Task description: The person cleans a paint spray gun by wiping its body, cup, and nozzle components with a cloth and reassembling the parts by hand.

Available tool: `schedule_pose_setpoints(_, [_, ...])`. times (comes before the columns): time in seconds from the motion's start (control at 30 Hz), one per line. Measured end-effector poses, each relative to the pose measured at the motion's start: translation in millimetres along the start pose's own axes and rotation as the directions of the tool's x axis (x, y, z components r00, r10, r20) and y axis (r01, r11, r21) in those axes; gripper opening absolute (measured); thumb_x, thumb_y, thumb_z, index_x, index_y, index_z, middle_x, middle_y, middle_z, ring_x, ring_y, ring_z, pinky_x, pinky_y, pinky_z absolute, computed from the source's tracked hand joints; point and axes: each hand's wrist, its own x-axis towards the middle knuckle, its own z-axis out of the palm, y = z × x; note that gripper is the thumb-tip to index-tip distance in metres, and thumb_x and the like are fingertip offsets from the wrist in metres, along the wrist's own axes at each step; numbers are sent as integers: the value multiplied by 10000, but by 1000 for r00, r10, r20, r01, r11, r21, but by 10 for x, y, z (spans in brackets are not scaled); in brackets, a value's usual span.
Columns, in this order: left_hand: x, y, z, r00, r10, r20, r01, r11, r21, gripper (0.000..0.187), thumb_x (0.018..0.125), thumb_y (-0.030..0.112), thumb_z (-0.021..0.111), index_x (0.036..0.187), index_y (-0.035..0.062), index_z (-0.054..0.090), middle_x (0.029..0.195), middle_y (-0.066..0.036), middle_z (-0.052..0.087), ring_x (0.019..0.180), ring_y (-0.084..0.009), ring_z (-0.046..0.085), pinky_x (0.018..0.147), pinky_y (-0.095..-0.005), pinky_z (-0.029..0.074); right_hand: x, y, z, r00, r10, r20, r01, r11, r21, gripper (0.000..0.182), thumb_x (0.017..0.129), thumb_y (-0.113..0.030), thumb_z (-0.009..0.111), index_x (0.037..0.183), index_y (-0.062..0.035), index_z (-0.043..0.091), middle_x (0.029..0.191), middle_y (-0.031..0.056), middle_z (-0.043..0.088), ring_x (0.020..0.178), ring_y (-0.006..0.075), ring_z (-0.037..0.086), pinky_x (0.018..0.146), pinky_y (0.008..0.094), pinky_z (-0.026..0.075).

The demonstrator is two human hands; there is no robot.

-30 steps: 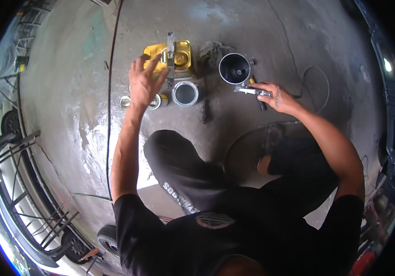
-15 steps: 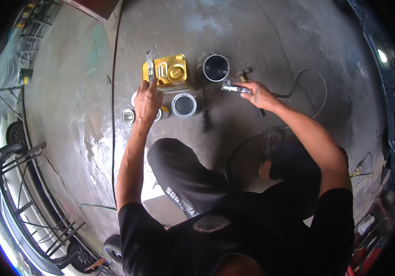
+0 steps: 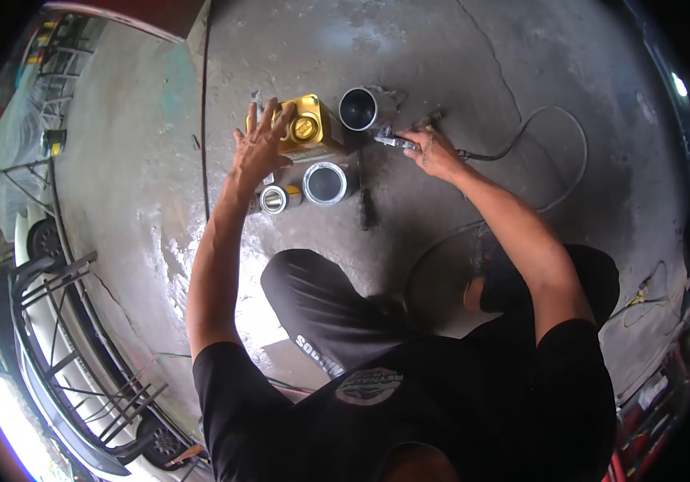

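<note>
Floor [image 3: 417, 56] spreads around gold can [image 3: 304, 128]; left hand [image 3: 260, 150] splayed at edge, seemingly released; right hand [image 3: 436, 154] grasps spray gun [image 3: 396, 142].

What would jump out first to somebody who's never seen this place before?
Probably the shiny gold can on the gray floor, with the left hand spread over its left side. Next, the spray gun in the right hand, close to a big dark-mouthed cup, with a dark hose looping out to the right.
</note>
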Motion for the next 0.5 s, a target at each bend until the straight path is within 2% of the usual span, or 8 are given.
schedule_pose_setpoints(0.03, [40,-39,1,1000,19,15,-18,1000,-14,1215,628,179,982,1640,300,319,1704,-109,277,1569,-495,202,1186,-731,348,20,53,42,999,-18,-31,19,1000,9,411,963,-195,701,1371,-155,677,1176,164,721,1091,369,681,954,464,527])
schedule_pose_setpoints(0.13, [162,-272,196,979,165,-118,-177,979,-102,1112,638,116,954,1602,258,420,1651,-112,364,1543,-509,252,1202,-639,388,68,98,51,1000,16,-21,-16,1000,11,406,964,-190,695,1367,-146,677,1183,165,722,1107,369,680,956,466,530])
schedule_pose_setpoints(0.23, [140,-265,155,969,204,-138,-218,972,-89,1019,618,68,939,1540,151,512,1544,-146,466,1483,-466,359,1239,-533,374,122,140,-1,999,12,-32,-12,1000,-11,407,970,-193,685,1374,-146,671,1188,166,723,1119,369,680,958,470,532])
schedule_pose_setpoints(0.43, [170,-186,118,972,194,-133,-197,980,-15,961,640,110,936,1517,200,551,1546,-144,464,1476,-468,369,1192,-561,421,196,219,-101,998,44,-54,-49,994,-93,379,980,-197,667,1355,-151,686,1194,158,725,1137,374,677,976,473,535])
schedule_pose_setpoints(0.5, [248,-144,82,974,189,-125,-190,982,6,952,659,84,917,1521,268,558,1558,-112,458,1511,-450,337,1153,-633,428,230,189,-155,996,79,-50,-83,994,-72,373,984,-202,665,1352,-156,691,1192,150,731,1133,369,683,977,475,539])
